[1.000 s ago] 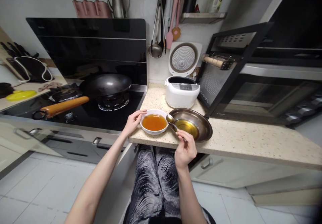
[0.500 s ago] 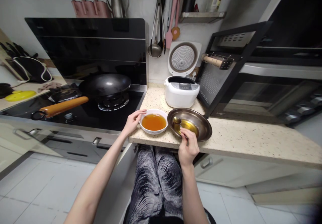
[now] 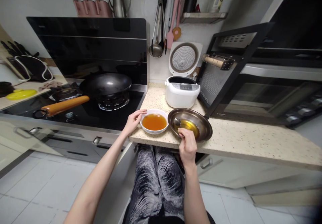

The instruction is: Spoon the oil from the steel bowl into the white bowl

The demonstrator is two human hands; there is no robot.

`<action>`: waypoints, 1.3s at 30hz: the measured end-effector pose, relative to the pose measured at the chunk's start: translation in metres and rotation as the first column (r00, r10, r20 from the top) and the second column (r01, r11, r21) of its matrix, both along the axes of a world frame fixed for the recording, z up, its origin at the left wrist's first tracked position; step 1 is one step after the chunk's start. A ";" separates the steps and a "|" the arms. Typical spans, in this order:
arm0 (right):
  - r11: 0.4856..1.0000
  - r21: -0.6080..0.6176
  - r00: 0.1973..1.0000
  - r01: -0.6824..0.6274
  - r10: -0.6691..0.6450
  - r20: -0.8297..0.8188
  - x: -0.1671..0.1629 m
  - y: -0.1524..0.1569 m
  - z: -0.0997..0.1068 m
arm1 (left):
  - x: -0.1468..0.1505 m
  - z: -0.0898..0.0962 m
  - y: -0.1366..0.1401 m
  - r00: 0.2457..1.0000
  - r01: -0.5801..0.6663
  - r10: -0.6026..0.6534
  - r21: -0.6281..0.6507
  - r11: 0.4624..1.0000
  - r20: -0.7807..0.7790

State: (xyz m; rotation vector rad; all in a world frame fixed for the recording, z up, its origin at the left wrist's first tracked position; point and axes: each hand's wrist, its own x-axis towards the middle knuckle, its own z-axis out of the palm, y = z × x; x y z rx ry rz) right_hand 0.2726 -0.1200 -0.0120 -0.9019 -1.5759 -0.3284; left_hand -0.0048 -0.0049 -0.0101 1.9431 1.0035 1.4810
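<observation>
A white bowl (image 3: 148, 131) full of reddish-brown liquid stands near the counter's front edge. My left hand (image 3: 133, 120) grips its left rim, fingers laid over the edge. Touching or nearly touching it on the right is a wide metal basin (image 3: 205, 126), which holds a shallow pool of yellow liquid. Over that basin, my right hand (image 3: 188, 145) pinches a small metal spoon (image 3: 177, 121). The spoon's head hangs above the left part of the basin; most of its handle is hidden by my fingers.
Behind the bowls stands a white rice cooker (image 3: 182, 95) with its lid up. A black wok (image 3: 105, 84) sits on the stove at left, its wooden handle (image 3: 65, 106) pointing towards me. The oven (image 3: 264, 98) rises at right. Tongs (image 3: 161, 6) and other utensils hang on the wall.
My right hand has shifted slightly to the left, and the spoon's head has turned and come up a little in the basin. My left hand keeps its place on the bowl.
</observation>
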 end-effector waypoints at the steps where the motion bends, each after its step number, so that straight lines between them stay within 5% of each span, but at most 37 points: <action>1: 1.000 0.002 1.000 -0.001 0.001 0.010 0.001 0.000 0.000 | 0.000 0.000 0.000 1.000 0.000 0.000 0.000 1.000 0.000; 6: 1.000 0.005 1.000 0.016 -0.016 -0.006 0.001 0.000 0.001 | 0.000 -0.001 0.001 1.000 0.004 -0.004 0.005 1.000 0.007; 13: 0.985 0.126 0.967 0.121 -0.088 -0.239 -0.016 -0.010 0.005 | 0.000 -0.001 0.000 1.000 0.003 -0.003 0.009 1.000 0.005; 25: 0.991 0.034 0.952 -0.128 0.133 -0.277 -0.055 -0.013 -0.002 | 0.000 0.000 0.001 1.000 0.011 -0.012 0.012 1.000 0.002; 39: 0.988 -0.024 0.937 -0.151 0.135 -0.321 -0.066 0.003 -0.017 | 0.000 -0.001 0.001 1.000 0.011 -0.011 0.010 1.000 0.004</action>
